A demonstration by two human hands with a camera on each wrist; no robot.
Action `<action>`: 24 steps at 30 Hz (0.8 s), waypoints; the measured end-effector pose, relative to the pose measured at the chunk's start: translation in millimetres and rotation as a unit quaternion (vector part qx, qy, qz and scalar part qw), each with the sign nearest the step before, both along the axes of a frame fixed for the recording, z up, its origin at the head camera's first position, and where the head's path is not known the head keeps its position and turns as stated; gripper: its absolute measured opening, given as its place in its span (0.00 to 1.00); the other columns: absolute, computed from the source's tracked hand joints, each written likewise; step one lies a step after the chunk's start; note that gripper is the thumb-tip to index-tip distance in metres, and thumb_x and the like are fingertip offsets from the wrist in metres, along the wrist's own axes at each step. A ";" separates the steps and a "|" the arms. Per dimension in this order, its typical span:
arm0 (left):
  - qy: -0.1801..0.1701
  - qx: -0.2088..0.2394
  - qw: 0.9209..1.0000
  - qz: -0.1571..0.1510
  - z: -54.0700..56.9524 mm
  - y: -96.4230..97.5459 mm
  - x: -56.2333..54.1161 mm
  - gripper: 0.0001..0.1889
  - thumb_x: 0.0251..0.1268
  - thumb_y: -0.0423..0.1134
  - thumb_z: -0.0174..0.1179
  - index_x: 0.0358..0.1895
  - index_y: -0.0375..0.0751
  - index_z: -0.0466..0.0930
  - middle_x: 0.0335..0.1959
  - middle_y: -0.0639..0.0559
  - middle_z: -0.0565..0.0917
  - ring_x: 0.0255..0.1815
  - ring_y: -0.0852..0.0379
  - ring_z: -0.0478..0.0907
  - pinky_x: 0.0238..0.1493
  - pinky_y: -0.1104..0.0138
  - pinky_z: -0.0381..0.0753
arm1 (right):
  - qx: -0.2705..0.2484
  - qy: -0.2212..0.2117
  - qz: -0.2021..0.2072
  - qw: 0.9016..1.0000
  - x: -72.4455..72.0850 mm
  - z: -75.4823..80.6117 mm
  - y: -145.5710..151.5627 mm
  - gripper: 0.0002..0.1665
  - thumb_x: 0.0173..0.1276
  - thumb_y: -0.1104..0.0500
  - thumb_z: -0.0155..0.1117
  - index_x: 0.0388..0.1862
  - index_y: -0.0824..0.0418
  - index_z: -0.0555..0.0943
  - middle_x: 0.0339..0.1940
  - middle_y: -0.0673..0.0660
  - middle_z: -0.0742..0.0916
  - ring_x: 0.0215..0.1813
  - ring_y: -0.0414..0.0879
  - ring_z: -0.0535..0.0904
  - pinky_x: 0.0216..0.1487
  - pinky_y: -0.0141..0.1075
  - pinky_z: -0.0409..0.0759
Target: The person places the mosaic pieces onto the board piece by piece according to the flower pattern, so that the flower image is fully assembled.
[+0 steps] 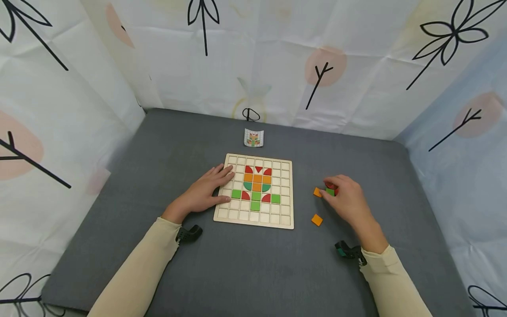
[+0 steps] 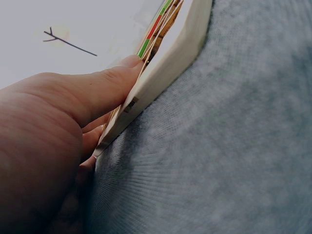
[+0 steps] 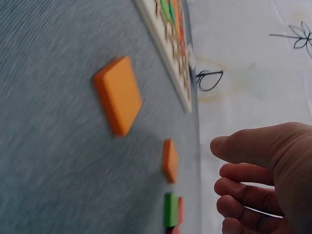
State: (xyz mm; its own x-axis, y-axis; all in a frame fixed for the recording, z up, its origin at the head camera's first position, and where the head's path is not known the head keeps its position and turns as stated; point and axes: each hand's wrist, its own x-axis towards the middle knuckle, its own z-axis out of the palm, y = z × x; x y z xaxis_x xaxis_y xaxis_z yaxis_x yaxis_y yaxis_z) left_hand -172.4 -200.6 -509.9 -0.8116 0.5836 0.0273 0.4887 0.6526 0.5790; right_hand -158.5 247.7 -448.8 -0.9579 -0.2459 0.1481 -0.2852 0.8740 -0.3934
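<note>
My left hand (image 1: 209, 189) rests on the left side of a wooden grid board (image 1: 253, 224), fingers extended over its edge. In the left wrist view the thumb (image 2: 112, 83) lies along the board's side (image 2: 165, 68). Colored tiles form a pattern on the board: red quarter-rounds and a triangle, orange squares (image 1: 257, 178), teal quarter-rounds and green squares (image 1: 255, 205). Right of the board my right hand (image 1: 348, 200) hovers over loose tiles, its fingers loosely bent. A green tile (image 3: 171, 209) and red tiles are below it, partly hidden. Nothing shows between thumb and fingers in the right wrist view.
One orange tile (image 1: 317, 219) lies nearer to me, another orange tile (image 1: 317, 192) beside the right hand. Behind the board is a small pattern card (image 1: 254, 138). A grey cloth covers the table (image 1: 261, 268); printed fabric walls (image 1: 269, 79) enclose it.
</note>
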 end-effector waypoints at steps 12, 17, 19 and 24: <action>-0.001 -0.001 1.000 0.003 -0.6 0.2 0.3 0.45 0.78 0.50 0.69 0.88 0.38 0.57 0.90 0.42 0.52 0.90 0.39 0.39 0.87 0.43 0.40 | 0.009 -0.052 0.013 0.999 -7.2 -19.9 7.8 0.17 0.73 0.63 0.76 0.58 0.69 0.89 0.55 0.69 0.88 0.56 0.66 0.80 0.56 0.62 0.80; -0.003 0.001 1.000 0.002 0.7 1.0 0.8 0.45 0.77 0.50 0.69 0.88 0.38 0.57 0.90 0.42 0.52 0.90 0.38 0.40 0.86 0.43 0.40 | 0.016 -0.061 0.019 0.998 -9.5 -23.8 7.7 0.15 0.74 0.64 0.75 0.57 0.68 0.90 0.54 0.67 0.89 0.55 0.65 0.80 0.55 0.61 0.80; -0.004 0.002 1.000 0.002 1.6 0.9 1.2 0.45 0.77 0.49 0.70 0.88 0.38 0.58 0.90 0.42 0.52 0.90 0.39 0.39 0.86 0.43 0.40 | 0.017 -0.063 0.019 0.998 -10.1 -24.9 7.6 0.15 0.74 0.64 0.75 0.56 0.68 0.90 0.54 0.68 0.89 0.54 0.65 0.80 0.55 0.61 0.80; -0.006 0.003 1.000 0.003 3.0 1.1 1.5 0.45 0.77 0.49 0.70 0.87 0.38 0.58 0.90 0.42 0.52 0.90 0.38 0.39 0.86 0.43 0.40 | 0.017 -0.060 0.022 0.998 -10.6 -25.2 6.7 0.15 0.72 0.65 0.76 0.55 0.68 0.90 0.53 0.67 0.88 0.54 0.65 0.80 0.55 0.61 0.80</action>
